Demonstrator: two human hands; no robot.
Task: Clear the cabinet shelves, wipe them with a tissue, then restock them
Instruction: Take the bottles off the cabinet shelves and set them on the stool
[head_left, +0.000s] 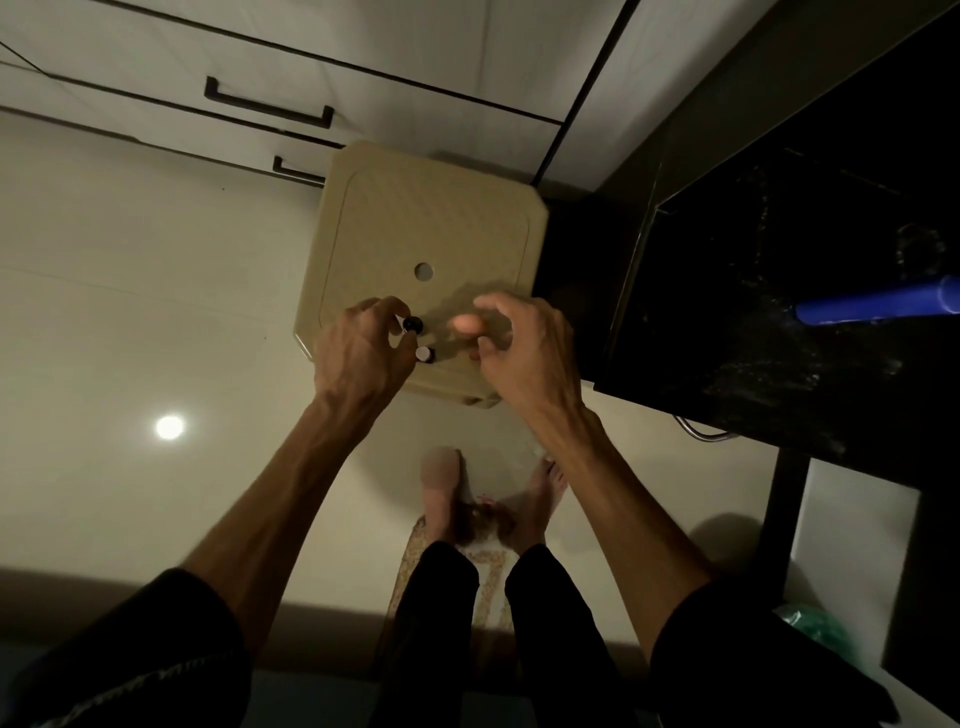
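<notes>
A beige plastic stool (431, 218) stands on the floor below me, its top seen from above with a round hole in the middle. My left hand (363, 353) hovers over its near edge and pinches a small bottle with a black cap (413, 325). A second small bottle with a white cap (425, 354) stands on the stool just below it. My right hand (519, 348) hangs over the stool's near right corner, fingers loosely curled, holding nothing that I can see. A blurred finger shows at its left.
White cabinet drawers with dark handles (270, 104) run behind the stool. A black stone counter (779, 312) fills the right side, with a blue tube (878, 304) lying on it. My bare feet (488, 499) stand on a mat on the pale tiled floor.
</notes>
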